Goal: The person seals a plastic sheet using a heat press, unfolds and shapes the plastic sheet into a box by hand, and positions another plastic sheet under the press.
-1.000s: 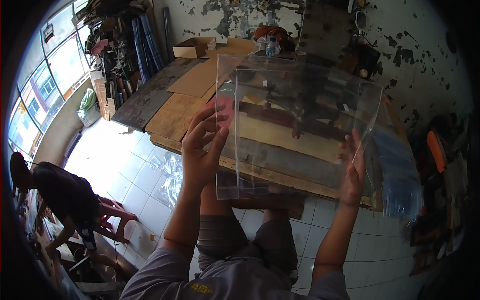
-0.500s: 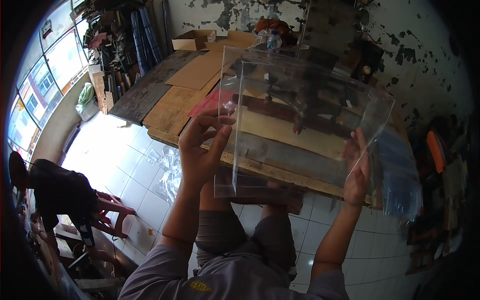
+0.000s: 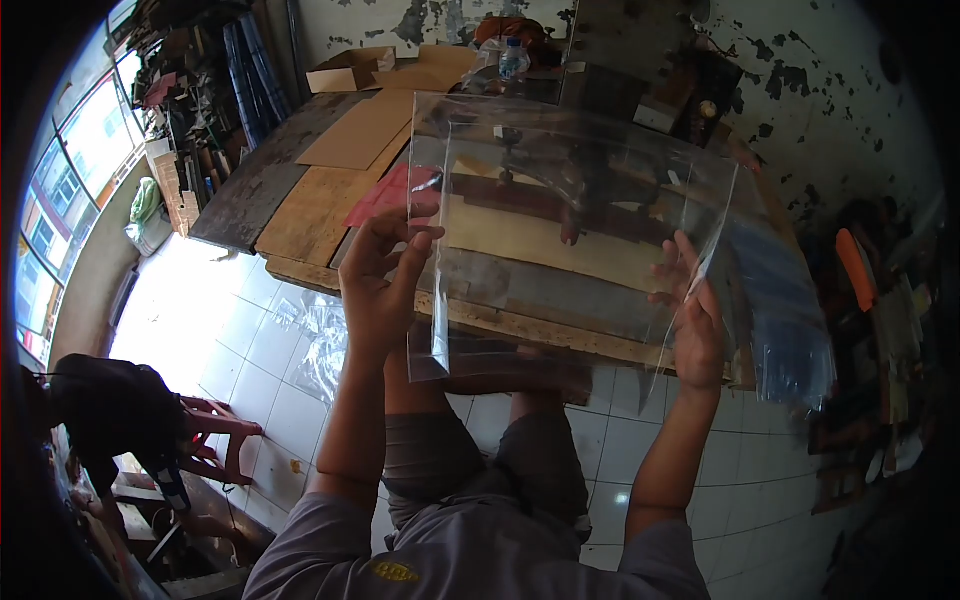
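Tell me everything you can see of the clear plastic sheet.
The clear plastic sheet is roughly rectangular, thin and glossy, possibly layered, with long creases near both sides. It is held up, spread out, in front of the table, which shows through it. The left hand holds its left edge; the right hand is at its right edge, grip unclear.

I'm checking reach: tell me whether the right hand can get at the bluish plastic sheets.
Probably, once free: the right hand holds the clear plastic, but the bluish plastic sheets lie nearby, seemingly unblocked.
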`<state>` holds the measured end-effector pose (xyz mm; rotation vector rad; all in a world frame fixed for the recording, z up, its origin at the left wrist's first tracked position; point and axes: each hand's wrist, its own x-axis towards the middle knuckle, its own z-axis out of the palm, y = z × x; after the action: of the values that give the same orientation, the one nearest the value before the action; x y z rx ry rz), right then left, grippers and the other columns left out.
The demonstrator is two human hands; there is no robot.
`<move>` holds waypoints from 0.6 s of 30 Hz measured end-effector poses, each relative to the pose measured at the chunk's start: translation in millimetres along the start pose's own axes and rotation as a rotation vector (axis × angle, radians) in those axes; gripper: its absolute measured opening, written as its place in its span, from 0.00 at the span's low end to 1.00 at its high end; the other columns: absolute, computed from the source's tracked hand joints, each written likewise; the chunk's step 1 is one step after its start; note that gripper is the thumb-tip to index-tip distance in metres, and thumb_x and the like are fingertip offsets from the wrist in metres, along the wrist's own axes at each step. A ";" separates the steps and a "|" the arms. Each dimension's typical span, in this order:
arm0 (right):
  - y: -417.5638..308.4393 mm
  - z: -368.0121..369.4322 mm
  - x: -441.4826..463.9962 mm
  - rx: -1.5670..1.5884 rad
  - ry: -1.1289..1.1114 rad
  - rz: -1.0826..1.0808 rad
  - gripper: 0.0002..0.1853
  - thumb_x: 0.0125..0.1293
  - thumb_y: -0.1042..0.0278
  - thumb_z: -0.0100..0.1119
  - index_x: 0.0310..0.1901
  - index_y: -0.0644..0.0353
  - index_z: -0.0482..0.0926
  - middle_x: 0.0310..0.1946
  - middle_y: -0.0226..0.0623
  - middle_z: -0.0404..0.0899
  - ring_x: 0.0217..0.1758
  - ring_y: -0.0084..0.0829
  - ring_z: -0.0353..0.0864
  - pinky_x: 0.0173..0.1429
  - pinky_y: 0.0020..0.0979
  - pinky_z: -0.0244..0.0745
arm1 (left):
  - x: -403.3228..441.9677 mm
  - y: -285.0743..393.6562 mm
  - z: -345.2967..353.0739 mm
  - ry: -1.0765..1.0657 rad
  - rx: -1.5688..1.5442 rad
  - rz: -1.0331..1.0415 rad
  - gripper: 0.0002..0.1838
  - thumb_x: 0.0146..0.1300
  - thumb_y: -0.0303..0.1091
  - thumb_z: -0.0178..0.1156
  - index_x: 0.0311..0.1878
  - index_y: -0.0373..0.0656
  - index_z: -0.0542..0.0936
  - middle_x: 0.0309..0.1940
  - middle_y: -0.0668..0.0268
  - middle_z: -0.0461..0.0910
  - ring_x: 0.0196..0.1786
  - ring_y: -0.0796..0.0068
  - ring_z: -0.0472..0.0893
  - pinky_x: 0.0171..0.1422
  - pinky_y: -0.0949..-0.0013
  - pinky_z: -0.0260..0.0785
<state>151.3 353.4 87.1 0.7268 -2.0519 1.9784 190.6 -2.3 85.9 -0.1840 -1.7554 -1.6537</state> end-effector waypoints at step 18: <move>0.6 4.8 -1.0 0.003 0.000 0.019 0.53 0.70 0.34 0.64 0.82 0.68 0.60 0.79 0.46 0.65 0.72 0.35 0.73 0.69 0.39 0.70 | 1.0 -19.5 -8.4 -0.043 -0.074 -0.064 0.08 0.79 0.30 0.62 0.52 0.37 0.77 0.55 0.55 0.87 0.54 0.70 0.89 0.50 0.69 0.82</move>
<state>152.8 348.9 85.7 0.7106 -2.0637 1.9914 182.4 -13.7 70.0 -0.2009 -1.7492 -1.7737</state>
